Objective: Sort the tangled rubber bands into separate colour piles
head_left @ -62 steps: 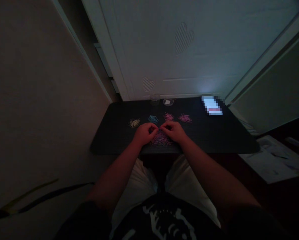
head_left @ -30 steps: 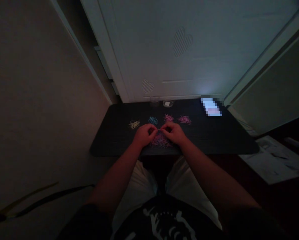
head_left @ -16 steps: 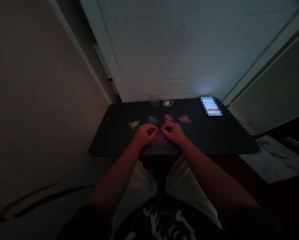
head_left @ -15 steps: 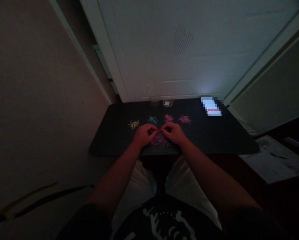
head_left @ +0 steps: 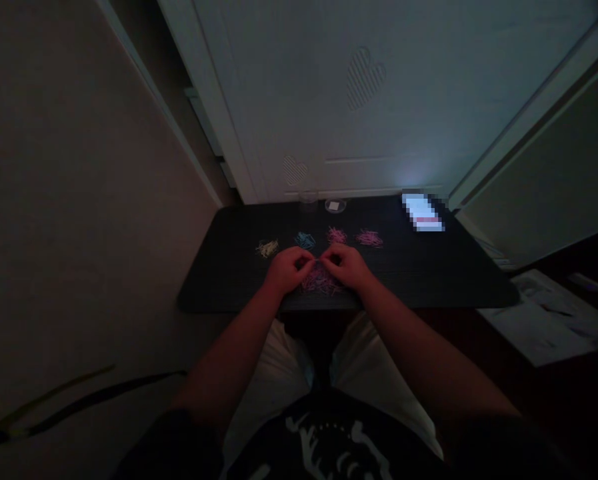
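My left hand and my right hand meet fingertip to fingertip over a mixed pile of thin pink and purple sticks. Both hands are closed in a pinch, thumb against forefinger. Whatever lies between the fingertips is too small and dark to make out. Beyond the hands, sorted by colour, lie a pale yellow pile, a blue pile, a pink pile and another pink pile of similar sticks.
The dark table stands against a white panel with heart reliefs. At its back edge are a clear container and a round clear lid with a white label. A lit phone rests at the far right.
My hands stay almost still above the mixed pile, with the fingertips shifting only slightly. The coloured piles look the same.
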The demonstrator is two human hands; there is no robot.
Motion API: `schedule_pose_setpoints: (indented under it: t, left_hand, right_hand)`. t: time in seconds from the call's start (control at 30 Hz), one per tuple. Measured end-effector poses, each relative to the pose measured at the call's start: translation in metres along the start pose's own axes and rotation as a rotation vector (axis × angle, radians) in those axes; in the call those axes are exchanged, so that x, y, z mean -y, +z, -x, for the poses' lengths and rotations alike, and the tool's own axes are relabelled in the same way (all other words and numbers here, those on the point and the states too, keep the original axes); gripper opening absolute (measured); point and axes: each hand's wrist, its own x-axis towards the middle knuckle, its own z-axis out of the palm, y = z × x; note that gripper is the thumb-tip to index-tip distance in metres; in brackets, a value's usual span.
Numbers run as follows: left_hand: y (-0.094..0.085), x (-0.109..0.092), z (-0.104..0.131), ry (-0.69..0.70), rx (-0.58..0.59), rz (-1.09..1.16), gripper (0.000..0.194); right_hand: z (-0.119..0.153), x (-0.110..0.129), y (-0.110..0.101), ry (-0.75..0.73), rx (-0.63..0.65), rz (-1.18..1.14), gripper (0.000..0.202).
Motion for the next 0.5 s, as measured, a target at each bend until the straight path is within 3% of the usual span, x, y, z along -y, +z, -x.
schedule_pose_setpoints:
  t: [0.5]
  left_hand:
    - [0.0013,0.0010,0.0003,-0.014,0.001,-0.015,0.010]
  right_hand:
    - [0.0002,-0.0002,-0.0005,-0.033,0.014,-0.015,0.006]
